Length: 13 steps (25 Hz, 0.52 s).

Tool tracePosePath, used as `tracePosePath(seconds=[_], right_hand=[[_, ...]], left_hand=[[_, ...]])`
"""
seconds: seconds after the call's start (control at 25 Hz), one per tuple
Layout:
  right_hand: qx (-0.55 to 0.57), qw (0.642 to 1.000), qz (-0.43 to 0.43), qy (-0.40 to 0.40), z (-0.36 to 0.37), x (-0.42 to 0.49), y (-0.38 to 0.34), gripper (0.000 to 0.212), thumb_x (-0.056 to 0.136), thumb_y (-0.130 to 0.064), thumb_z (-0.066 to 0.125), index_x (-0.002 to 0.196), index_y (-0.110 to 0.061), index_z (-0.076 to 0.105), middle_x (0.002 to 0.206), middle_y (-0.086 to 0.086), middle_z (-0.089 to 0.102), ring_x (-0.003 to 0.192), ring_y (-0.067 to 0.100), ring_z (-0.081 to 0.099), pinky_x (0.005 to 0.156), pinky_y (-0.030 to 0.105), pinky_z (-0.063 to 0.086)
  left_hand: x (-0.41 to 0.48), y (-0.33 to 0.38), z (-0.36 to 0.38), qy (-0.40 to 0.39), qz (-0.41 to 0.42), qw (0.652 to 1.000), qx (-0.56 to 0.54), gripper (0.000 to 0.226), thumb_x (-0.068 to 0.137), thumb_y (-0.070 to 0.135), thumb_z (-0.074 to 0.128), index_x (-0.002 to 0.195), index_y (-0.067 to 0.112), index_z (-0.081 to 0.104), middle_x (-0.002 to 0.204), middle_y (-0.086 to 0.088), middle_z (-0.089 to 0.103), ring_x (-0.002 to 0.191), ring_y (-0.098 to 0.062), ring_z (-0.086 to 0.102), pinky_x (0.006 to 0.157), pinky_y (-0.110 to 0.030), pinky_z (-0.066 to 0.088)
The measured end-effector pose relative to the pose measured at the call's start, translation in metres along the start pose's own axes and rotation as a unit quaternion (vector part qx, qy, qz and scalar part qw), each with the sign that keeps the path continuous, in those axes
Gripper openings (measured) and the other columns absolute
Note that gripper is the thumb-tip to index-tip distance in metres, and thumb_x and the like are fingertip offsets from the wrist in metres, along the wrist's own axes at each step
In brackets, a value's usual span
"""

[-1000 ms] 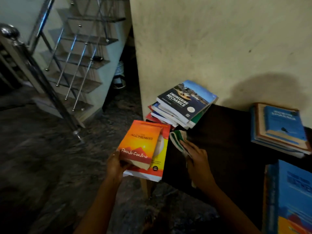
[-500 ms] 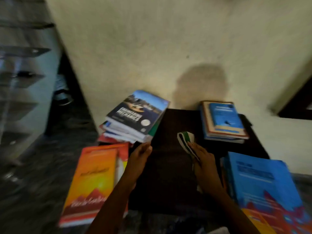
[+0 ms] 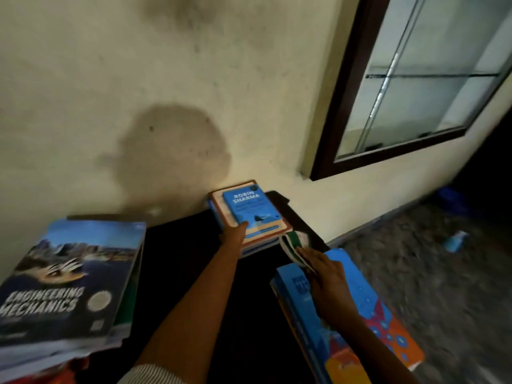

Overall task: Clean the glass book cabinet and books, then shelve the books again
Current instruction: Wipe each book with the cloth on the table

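A: Where's the glass cabinet [image 3: 415,79]?
B: Up beyond the right hand [image 3: 328,278], which grips a striped cloth [image 3: 292,242].
A: And the left hand [image 3: 235,234]?
B: Touching the near edge of the Robin Sharma book [image 3: 249,207]; whether it grips, I can't tell.

Pale, finely striped sleeve [image 3: 151,374] ending near the left elbow, both forearms bare

Looks like a home: stained plaster wall [image 3: 110,65], dark-framed glass cabinet [image 3: 415,87] set into it, speckled stone floor [image 3: 432,278], 3 book stacks [image 3: 69,273] of mixed paperbacks and textbooks on a dark table [image 3: 180,259]
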State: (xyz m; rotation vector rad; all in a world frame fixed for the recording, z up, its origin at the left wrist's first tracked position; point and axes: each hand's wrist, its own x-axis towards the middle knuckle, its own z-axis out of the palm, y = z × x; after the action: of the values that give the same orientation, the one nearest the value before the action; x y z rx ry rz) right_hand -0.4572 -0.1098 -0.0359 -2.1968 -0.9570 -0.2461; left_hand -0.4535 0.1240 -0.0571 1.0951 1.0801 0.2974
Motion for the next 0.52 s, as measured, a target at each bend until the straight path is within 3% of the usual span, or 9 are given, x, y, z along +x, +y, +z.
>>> tracePosePath(seconds=[0.08, 0.16, 0.24, 0.36, 0.52], right_hand=[[-0.004, 1.000, 0.024, -0.012, 0.003, -0.001, 0.010, 0.050, 0.080, -0.001, 0.048, 0.124, -0.022, 0.058, 0.125, 0.009, 0.059, 0.097, 0.036, 0.053, 0.089, 0.025, 0.031], [-0.015, 0.999, 0.026, -0.018, 0.005, -0.002, 0.018, 0.051, 0.082, -0.001, 0.048, 0.126, -0.025, 0.056, 0.128, 0.005, 0.057, 0.100, 0.033, 0.052, 0.088, 0.023, 0.029], [-0.015, 0.999, 0.035, -0.030, 0.004, -0.005, 0.021, 0.051, 0.082, -0.005, 0.045, 0.128, -0.025, 0.055, 0.130, 0.004, 0.055, 0.099, 0.031, 0.050, 0.086, 0.028, 0.031], [-0.017, 0.998, 0.050, -0.037, 0.010, -0.008, 0.023, 0.054, 0.079, -0.001, 0.045, 0.127, -0.024, 0.056, 0.127, 0.006, 0.057, 0.095, 0.033, 0.051, 0.084, 0.032, 0.033], [-0.036, 0.998, -0.002, -0.051, 0.026, -0.001, 0.010, 0.055, 0.068, 0.005, 0.055, 0.118, -0.018, 0.063, 0.112, 0.010, 0.066, 0.092, 0.022, 0.053, 0.079, 0.026, 0.035]], left_hand=[[0.023, 0.000, 0.019, 0.088, 0.010, 0.984, 0.153, 0.108, 0.064, 0.056, 0.078, 0.145, 0.006, 0.025, 0.148, -0.019, 0.025, 0.136, -0.037, 0.026, 0.110, -0.048, 0.028], [0.031, -0.004, 0.025, 0.158, 0.029, 0.966, 0.202, 0.105, 0.068, 0.051, 0.077, 0.146, 0.009, 0.021, 0.147, -0.019, 0.023, 0.136, -0.038, 0.021, 0.108, -0.051, 0.024], [0.042, -0.010, 0.022, 0.156, 0.040, 0.978, 0.132, 0.101, 0.065, 0.044, 0.082, 0.143, 0.007, 0.030, 0.141, -0.019, 0.036, 0.129, -0.037, 0.037, 0.102, -0.049, 0.038], [0.068, -0.014, 0.001, 0.104, 0.028, 0.994, -0.003, 0.068, 0.068, 0.029, 0.083, 0.120, -0.003, 0.056, 0.120, -0.019, 0.061, 0.102, -0.034, 0.063, 0.085, -0.047, 0.053], [0.066, -0.014, -0.030, 0.032, 0.008, 0.995, -0.097, 0.042, 0.082, 0.009, 0.071, 0.116, -0.011, 0.056, 0.119, -0.023, 0.060, 0.088, -0.032, 0.062, 0.076, -0.043, 0.053]])
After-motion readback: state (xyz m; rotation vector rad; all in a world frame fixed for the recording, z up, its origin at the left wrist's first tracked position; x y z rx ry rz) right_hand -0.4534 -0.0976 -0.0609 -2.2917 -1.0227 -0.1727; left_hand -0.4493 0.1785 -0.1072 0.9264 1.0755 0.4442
